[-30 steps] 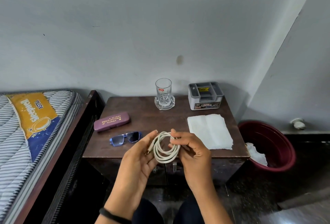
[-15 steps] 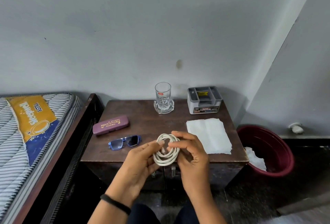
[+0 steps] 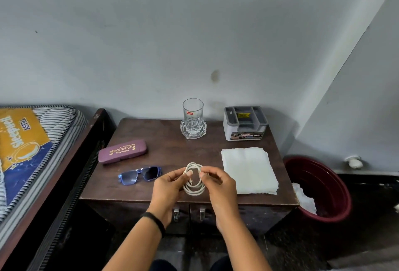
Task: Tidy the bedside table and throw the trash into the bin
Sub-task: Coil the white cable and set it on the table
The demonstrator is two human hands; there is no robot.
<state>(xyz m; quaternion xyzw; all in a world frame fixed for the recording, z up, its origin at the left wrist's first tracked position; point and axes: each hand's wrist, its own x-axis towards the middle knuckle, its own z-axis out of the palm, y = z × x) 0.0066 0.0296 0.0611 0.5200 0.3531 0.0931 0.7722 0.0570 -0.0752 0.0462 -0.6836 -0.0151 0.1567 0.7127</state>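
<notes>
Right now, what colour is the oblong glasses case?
The oblong glasses case is maroon, gold-lettered; head view.

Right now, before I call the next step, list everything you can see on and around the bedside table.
bedside table: one, dark brown, centre
glass: one, clear, table back, on coaster
organiser: one, grey, back right
spectacle case: one, maroon, left
sunglasses: one, blue, front left
tissues: one stack, white, right
cable: one coil, white, between both hands
bin: one, dark red, floor, right
crumpled paper: one, white, in bin
mattress: one, striped, far left
left hand: one, holds cable
right hand: one, holds cable
</notes>
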